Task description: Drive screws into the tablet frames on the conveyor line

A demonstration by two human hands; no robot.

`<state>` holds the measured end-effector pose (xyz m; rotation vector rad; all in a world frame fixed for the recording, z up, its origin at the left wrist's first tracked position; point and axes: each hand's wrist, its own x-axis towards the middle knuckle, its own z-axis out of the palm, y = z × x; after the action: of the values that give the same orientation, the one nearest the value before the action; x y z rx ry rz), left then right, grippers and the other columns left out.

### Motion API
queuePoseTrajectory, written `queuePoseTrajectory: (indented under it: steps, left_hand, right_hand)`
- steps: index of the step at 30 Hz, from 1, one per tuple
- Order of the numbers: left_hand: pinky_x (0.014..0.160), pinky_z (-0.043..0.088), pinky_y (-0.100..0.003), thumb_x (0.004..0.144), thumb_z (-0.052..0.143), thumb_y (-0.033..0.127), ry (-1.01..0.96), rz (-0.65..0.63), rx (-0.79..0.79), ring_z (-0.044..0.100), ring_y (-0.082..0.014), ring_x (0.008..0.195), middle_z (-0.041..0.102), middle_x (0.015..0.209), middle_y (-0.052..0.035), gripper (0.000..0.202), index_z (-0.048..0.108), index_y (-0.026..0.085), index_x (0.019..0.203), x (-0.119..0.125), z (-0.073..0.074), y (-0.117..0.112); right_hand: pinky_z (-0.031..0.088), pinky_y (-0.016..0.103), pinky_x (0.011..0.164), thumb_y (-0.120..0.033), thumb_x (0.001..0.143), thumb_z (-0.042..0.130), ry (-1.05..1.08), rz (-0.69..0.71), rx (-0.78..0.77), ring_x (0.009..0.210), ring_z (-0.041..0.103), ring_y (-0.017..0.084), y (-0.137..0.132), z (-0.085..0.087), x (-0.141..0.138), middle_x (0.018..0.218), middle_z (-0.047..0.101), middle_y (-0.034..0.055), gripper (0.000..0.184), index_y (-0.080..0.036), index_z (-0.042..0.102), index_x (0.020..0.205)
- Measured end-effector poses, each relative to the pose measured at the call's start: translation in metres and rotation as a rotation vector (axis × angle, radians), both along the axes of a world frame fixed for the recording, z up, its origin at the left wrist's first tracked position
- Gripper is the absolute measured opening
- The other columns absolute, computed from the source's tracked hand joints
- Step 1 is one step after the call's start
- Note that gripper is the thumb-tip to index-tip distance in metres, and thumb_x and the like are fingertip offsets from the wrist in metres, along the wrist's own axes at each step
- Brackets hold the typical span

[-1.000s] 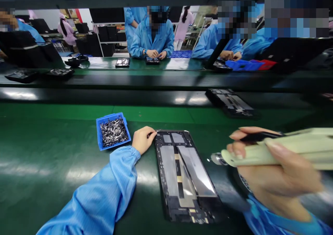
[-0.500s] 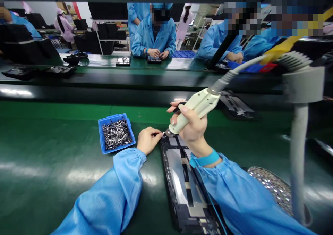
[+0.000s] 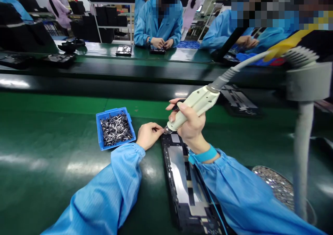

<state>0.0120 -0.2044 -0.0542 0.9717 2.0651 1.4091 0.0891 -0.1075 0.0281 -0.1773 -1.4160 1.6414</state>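
My right hand [image 3: 191, 125] grips a cream electric screwdriver [image 3: 194, 106], its tip down on the far left corner of an open black tablet frame [image 3: 182, 179] lying on the green belt. My left hand [image 3: 148, 134] rests at that same corner, fingers pinched together right beside the tip; what they pinch is too small to tell. A small blue tray [image 3: 100, 122] full of silver screws sits just left of my left hand. The screwdriver's grey cable [image 3: 241, 65] runs up to the right.
A grey post [image 3: 303, 148] stands at the right, above a round dish of screws [image 3: 275, 186]. Another black frame [image 3: 238, 103] lies beyond the screwdriver. Across the belt, people in blue coats work at a far bench with more frames [image 3: 123, 50].
My right hand has swung the screwdriver in from the right and set its tip on the frame's far left corner. My left hand stayed at that corner.
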Motion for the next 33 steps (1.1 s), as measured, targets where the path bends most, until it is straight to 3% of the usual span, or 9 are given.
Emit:
queuePoseTrajectory:
  steps: [18, 24, 33]
  left_hand:
    - [0.064, 0.039, -0.024, 0.100, 0.064, 0.015, 0.101, 0.005, -0.004, 0.060, -0.0150, 0.069, 0.070, 0.080, -0.0006, 0.018, 0.078, 0.015, 0.088, 0.001, -0.006, -0.002]
    - [0.064, 0.040, -0.023, 0.088, 0.083, 0.016, 0.112, 0.036, 0.045, 0.056, -0.0119, 0.066, 0.068, 0.081, 0.0013, 0.009, 0.077, 0.016, 0.082, 0.002, -0.006, -0.003]
    - [0.066, 0.040, -0.025, 0.089, 0.078, 0.008, 0.032, 0.026, 0.022, 0.061, -0.0148, 0.070, 0.070, 0.078, 0.0000, 0.011, 0.081, 0.017, 0.084, 0.001, -0.002, -0.004]
  right_hand:
    - [0.037, 0.024, 0.035, -0.036, 0.074, 0.075, 0.041, -0.041, -0.031, 0.040, 0.051, 0.014, 0.003, 0.010, 0.006, 0.075, 0.066, 0.0079, 0.022, -0.015, 0.073, 0.078]
    - [0.037, 0.024, 0.036, -0.036, 0.076, 0.075, 0.055, -0.050, -0.034, 0.042, 0.051, 0.014, 0.003, 0.015, 0.011, 0.076, 0.066, 0.0079, 0.022, -0.015, 0.074, 0.080]
    - [0.039, 0.024, 0.036, -0.037, 0.075, 0.074, 0.040, -0.048, -0.035, 0.042, 0.052, 0.013, 0.004, 0.010, 0.008, 0.080, 0.067, 0.0078, 0.024, -0.014, 0.071, 0.080]
